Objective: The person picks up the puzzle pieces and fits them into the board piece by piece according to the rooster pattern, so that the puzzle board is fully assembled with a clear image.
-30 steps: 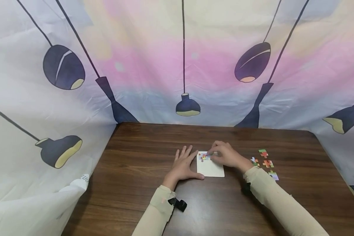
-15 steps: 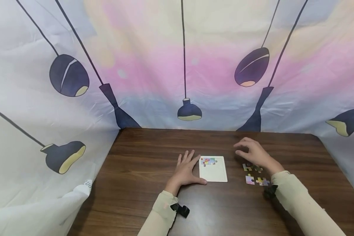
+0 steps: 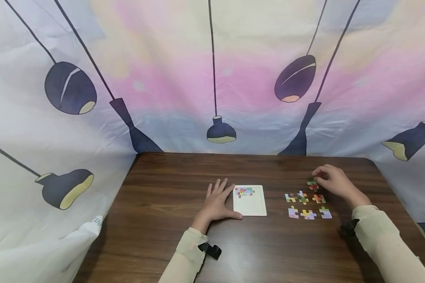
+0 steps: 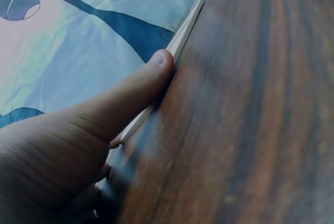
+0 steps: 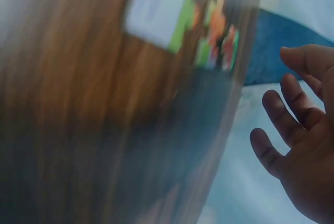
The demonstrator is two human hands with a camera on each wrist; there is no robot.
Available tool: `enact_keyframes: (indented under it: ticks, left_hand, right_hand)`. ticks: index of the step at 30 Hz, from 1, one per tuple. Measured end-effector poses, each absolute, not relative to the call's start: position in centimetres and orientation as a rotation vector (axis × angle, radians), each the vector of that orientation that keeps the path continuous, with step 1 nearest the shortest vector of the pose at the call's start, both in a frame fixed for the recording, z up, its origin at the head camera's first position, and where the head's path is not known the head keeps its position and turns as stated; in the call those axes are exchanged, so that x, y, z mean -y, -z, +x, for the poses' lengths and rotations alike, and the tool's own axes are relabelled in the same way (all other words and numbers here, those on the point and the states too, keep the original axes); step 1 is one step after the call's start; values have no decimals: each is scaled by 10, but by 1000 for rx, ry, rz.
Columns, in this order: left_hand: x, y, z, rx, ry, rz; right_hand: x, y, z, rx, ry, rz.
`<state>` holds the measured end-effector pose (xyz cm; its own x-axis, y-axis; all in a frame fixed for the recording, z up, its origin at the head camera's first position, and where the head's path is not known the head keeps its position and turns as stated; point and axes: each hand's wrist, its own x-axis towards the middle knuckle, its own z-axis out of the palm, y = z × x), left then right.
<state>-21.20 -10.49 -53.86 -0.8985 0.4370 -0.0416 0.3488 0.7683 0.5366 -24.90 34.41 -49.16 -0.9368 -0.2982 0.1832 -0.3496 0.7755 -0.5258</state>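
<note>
A white square puzzle board [image 3: 250, 206] lies flat on the table, with a few joined jigsaw pieces [image 3: 243, 192] in its upper left part. My left hand [image 3: 215, 205] is spread beside it, index fingertip at the far left corner and thumb at the near edge. In the left wrist view the straight thumb [image 4: 133, 91] lies along the board's edge. My right hand [image 3: 336, 184] hovers with bent fingers by a red-and-green jigsaw piece [image 3: 313, 186], its fingertips just beyond it. In the right wrist view the right hand's fingers [image 5: 284, 117] are loosely bent and hold nothing.
Several loose jigsaw pieces lie in two rough rows right of the board, among them a lilac piece [image 3: 293, 213], a yellow-and-lilac piece [image 3: 308, 214] and an orange piece [image 3: 318, 199]. A printed cloth [image 3: 184, 98] hangs behind the wooden table [image 3: 163, 208].
My right hand has left the joined pieces on the board and moved right, past the loose pieces to the farthest one. My left hand stays at the board's left side.
</note>
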Motion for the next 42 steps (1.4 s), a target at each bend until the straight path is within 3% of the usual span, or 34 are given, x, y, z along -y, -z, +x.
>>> enact_keyframes:
  ticks: [12, 23, 42]
  left_hand:
    - [106, 540, -213, -2794, -796, 631]
    - [105, 536, -210, -2777, -787, 618]
    - [107, 537, -212, -2794, -754, 628]
  right_hand:
    - [-369, 504, -250, 3055, -938, 489]
    - [-367, 506, -252, 3131, -909, 596]
    - [-361, 507, -252, 3113, -870, 491]
